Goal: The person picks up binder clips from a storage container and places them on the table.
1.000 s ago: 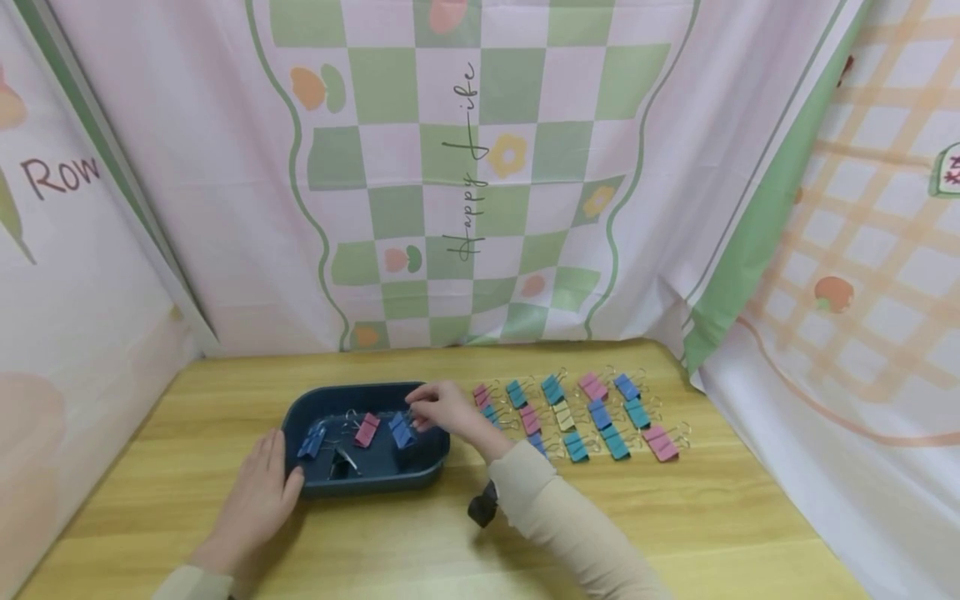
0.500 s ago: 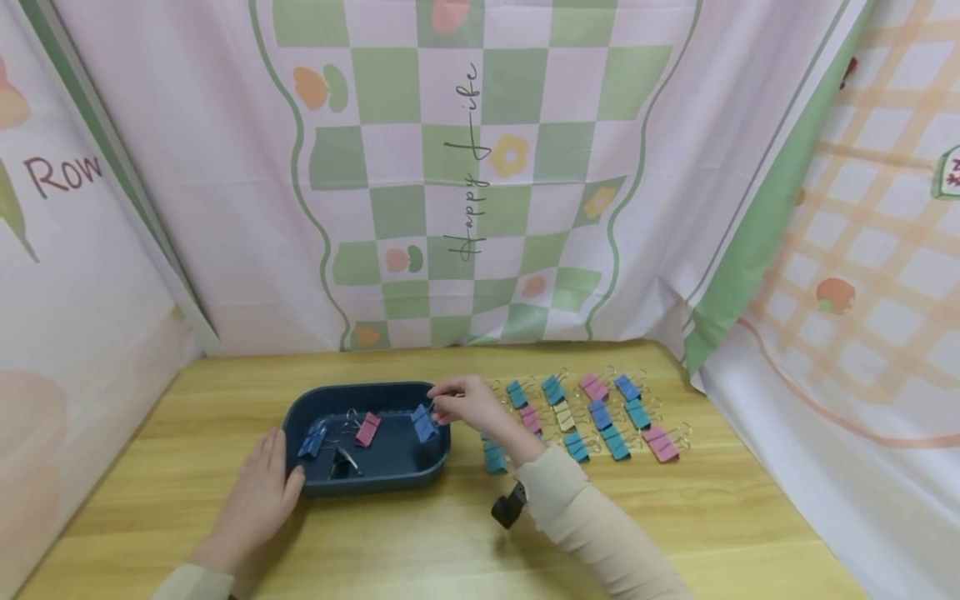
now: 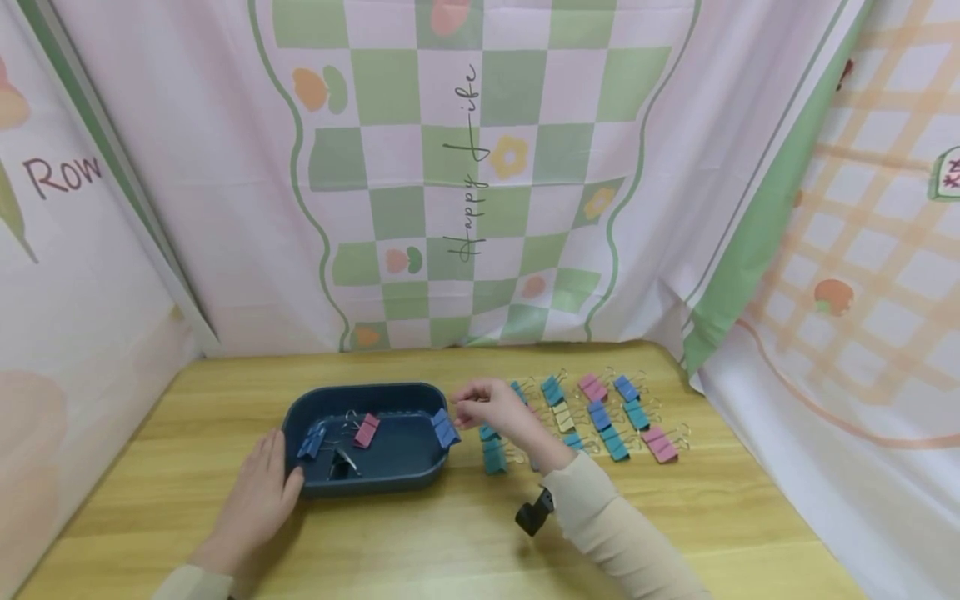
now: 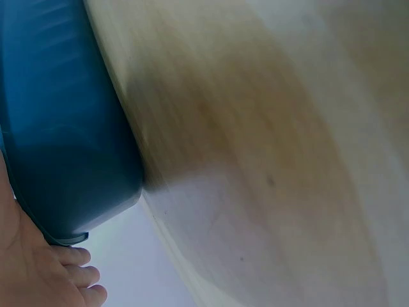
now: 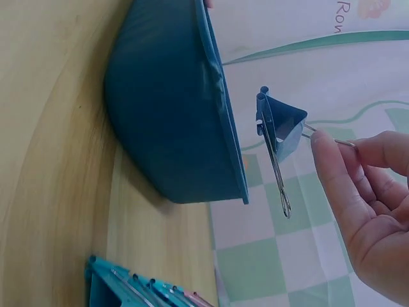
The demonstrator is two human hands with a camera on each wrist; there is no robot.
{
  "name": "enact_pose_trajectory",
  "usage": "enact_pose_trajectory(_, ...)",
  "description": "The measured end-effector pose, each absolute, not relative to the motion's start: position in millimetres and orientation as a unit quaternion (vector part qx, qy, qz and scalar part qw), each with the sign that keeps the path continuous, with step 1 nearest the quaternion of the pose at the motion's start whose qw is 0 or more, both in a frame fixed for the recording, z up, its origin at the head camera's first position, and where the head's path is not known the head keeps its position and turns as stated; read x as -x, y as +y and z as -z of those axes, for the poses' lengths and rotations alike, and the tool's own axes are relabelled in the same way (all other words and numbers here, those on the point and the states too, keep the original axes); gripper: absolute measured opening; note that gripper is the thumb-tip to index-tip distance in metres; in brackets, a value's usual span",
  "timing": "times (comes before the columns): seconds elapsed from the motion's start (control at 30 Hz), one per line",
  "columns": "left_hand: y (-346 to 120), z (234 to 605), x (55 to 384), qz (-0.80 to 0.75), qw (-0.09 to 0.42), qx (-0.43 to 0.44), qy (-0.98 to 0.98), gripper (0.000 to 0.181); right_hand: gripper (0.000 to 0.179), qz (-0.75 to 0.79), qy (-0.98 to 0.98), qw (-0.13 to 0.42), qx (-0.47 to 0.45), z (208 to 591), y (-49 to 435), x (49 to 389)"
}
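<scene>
My right hand (image 3: 498,410) pinches a blue binder clip (image 3: 446,428) by one wire handle. In the right wrist view the blue clip (image 5: 281,125) hangs above the rim of the dark blue tray (image 5: 172,109), apart from it, its other handle dangling. My left hand (image 3: 258,487) rests against the tray's left end with extended fingers, and its fingertips (image 4: 83,276) show beside the rim in the left wrist view. Inside the tray (image 3: 367,482) lie a pink binder clip (image 3: 367,430), a blue binder clip (image 3: 312,442) and a black binder clip (image 3: 340,465).
Right of the tray, pink, teal, blue and yellow binder clips (image 3: 615,443) lie in rows on the wooden table (image 3: 420,542). My right forearm partly hides the nearer ones. Patterned curtains (image 3: 472,208) enclose the table at the back and both sides.
My right hand has carried the blue binder clip rightward, from over the tray's inside to its right rim. My left hand and the tray have stayed in place.
</scene>
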State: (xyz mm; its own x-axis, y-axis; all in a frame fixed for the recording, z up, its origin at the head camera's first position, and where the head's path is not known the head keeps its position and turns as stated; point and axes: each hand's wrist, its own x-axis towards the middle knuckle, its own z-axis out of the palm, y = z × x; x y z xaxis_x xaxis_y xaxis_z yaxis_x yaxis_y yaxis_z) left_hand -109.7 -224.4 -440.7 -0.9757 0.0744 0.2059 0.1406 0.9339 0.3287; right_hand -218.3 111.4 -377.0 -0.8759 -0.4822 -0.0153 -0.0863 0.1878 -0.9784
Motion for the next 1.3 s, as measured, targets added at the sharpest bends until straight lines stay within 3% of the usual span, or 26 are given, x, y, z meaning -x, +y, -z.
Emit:
enact_pose_trajectory(0.43,-224,440,108,0.174,0.093,0.055,-0.979,0.062,0.022,0.601,0.755,0.176,0.195,385,141,210)
enact_pose_trajectory(1.3,-225,441,109,0.173,0.098,0.056,-0.978,0.063,0.028,0.572,0.749,0.26,0.21,426,190,187)
